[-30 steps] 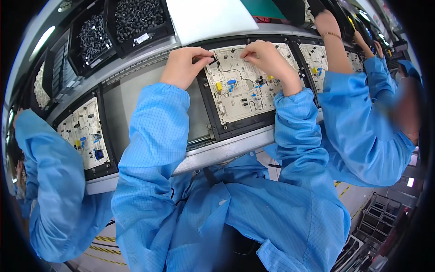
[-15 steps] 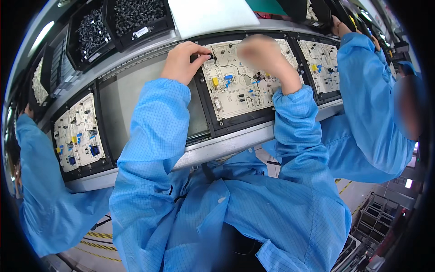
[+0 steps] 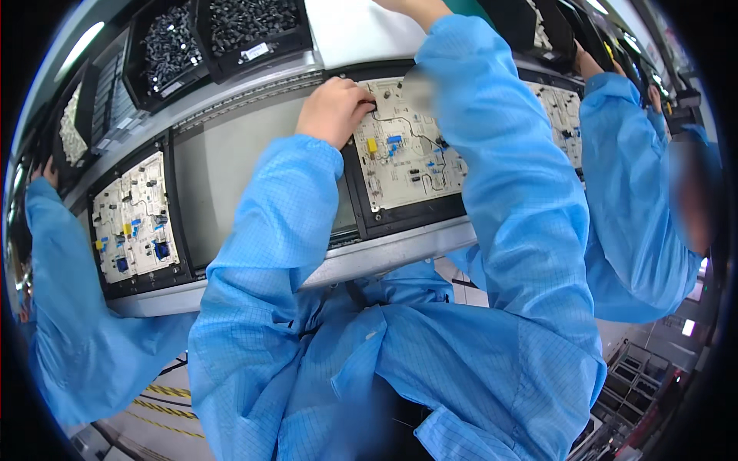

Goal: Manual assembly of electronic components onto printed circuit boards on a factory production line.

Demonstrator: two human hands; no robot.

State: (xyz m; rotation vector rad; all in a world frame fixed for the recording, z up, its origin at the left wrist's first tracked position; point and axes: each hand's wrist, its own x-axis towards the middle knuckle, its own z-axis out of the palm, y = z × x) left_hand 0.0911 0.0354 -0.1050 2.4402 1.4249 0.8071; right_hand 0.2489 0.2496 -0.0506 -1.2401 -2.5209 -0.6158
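Observation:
My left hand (image 3: 336, 112) is closed at the upper left corner of a cream circuit board (image 3: 392, 188), thumb and fingertips pinched on a small black component (image 3: 373, 107) that is mostly hidden. The board lies in a black frame (image 3: 415, 214) and carries black, blue and yellow parts. My right arm reaches across the board's right side toward the far edge of the view. Only the wrist and back part of my right hand (image 3: 413, 9) show; its fingers are cut off by the upper edge.
Black bins (image 3: 254, 40) of small black parts stand at the far left, near a white sheet (image 3: 357, 34). Other boards (image 3: 132, 219) sit in frames to the left and right. Co-workers' blue sleeves (image 3: 626, 192) flank me. A metal rail (image 3: 384, 247) runs along the near side.
My right hand has left the board and reached far forward, almost out of view. The left hand stays at the board's corner, its fingertips now lower over it. The whole view has shifted slightly.

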